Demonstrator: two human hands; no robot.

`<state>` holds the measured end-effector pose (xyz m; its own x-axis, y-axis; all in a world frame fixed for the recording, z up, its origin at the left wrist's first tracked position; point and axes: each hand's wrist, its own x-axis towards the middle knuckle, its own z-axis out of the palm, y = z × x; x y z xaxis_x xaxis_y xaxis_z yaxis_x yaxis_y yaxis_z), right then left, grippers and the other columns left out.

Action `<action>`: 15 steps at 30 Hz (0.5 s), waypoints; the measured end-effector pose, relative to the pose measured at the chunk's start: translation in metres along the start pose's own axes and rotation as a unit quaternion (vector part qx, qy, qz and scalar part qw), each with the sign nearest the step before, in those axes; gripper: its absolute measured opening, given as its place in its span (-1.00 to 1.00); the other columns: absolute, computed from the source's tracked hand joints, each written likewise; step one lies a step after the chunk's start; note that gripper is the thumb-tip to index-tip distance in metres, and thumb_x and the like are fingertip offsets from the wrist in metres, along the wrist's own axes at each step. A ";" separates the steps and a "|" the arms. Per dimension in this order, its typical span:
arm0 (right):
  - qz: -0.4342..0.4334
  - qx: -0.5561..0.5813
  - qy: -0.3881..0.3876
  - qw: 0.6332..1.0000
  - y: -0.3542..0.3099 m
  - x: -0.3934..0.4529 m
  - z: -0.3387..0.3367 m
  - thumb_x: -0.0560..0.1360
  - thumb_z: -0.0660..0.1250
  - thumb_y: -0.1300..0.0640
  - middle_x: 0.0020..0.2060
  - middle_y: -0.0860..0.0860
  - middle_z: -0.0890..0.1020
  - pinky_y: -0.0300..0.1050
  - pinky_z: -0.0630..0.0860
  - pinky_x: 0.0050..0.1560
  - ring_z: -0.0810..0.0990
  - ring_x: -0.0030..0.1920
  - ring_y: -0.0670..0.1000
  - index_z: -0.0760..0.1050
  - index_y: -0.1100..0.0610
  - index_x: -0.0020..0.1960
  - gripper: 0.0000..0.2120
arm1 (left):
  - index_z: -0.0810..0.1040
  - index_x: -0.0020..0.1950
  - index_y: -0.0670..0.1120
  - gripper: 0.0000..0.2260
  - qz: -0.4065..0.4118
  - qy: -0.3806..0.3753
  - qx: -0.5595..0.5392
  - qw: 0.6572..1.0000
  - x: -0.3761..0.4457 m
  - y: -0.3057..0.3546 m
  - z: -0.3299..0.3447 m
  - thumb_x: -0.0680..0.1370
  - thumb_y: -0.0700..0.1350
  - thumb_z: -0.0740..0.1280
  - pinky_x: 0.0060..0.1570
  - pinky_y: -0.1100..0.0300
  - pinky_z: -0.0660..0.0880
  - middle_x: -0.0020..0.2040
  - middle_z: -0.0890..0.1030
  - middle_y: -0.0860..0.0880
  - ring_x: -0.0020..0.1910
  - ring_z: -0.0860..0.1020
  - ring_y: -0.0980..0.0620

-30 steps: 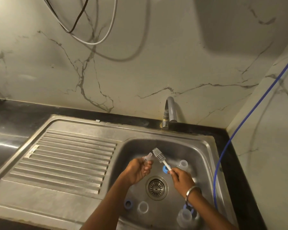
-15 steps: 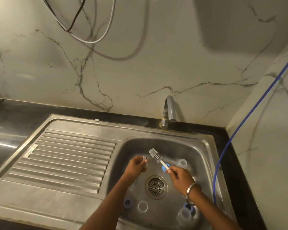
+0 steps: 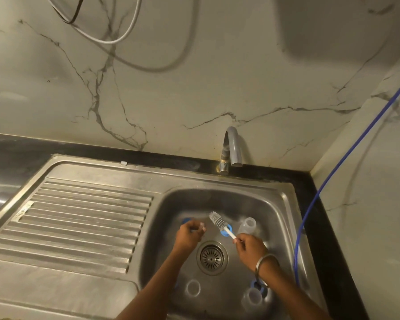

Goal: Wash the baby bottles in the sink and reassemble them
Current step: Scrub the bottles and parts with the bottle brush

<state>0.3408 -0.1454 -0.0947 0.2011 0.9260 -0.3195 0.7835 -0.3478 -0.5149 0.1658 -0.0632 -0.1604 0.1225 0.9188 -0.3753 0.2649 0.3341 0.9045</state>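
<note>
My right hand (image 3: 249, 248) grips the white handle of a small grey bottle brush (image 3: 217, 220), whose head points up and to the left over the sink basin (image 3: 284, 204). My left hand (image 3: 188, 235) hovers just left of the brush with its fingers curled, pinching a small clear teat that is mostly hidden. A blue ring (image 3: 224, 233) lies under the brush, and another blue ring (image 3: 185, 220) sits behind my left hand. A clear bottle (image 3: 248, 225) stands at the back right of the basin. A clear cap (image 3: 192, 288) and a second bottle (image 3: 254, 296) lie near the front.
The drain (image 3: 211, 257) sits between my hands. A grey tap (image 3: 231, 146) rises behind the basin, with no water running. A ribbed drainboard (image 3: 79, 215) stretches to the left. A blue hose (image 3: 333, 176) hangs down the right wall to the sink's edge.
My left hand has dropped lower and moved left, away from the brush. The brush head has tipped down toward the basin floor.
</note>
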 end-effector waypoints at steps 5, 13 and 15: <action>0.027 -0.020 -0.014 0.999 0.009 0.006 0.007 0.59 0.19 0.06 -0.18 0.12 0.65 -0.17 0.36 -0.19 0.56 -0.16 0.11 0.51 0.08 -0.13 -0.80 | 0.64 -0.02 -0.23 -0.90 0.002 0.004 0.100 0.995 0.017 -0.016 0.019 0.48 -0.29 0.43 -0.19 0.48 0.44 -0.19 0.61 0.05 -0.21 0.55 0.20; 0.041 -0.032 -0.042 0.998 0.016 0.034 0.013 0.61 0.17 0.05 -0.41 -0.09 0.42 -0.31 0.25 -0.38 0.43 -0.31 -0.04 0.32 0.01 -0.30 -0.70 | 0.59 0.13 -0.11 -0.79 -0.006 0.002 0.238 0.971 0.061 -0.036 0.041 0.54 -0.28 0.28 -0.03 0.34 0.41 0.11 0.60 -0.09 0.10 0.57 -0.04; 0.047 -0.034 -0.049 0.997 0.020 0.042 0.015 0.61 0.16 0.04 -0.42 -0.11 0.41 -0.27 0.26 -0.32 0.44 -0.29 -0.03 0.27 -0.02 -0.33 -0.67 | 0.58 0.14 -0.10 -0.76 -0.015 0.008 0.243 0.970 0.070 -0.043 0.046 0.53 -0.29 0.26 0.01 0.27 0.41 0.15 0.56 -0.12 0.12 0.55 -0.08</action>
<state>0.3559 -0.1156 -0.1303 0.2189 0.8702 -0.4414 0.8033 -0.4175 -0.4248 0.2070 -0.0232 -0.2346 0.0938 0.9144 -0.3938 0.6877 0.2265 0.6897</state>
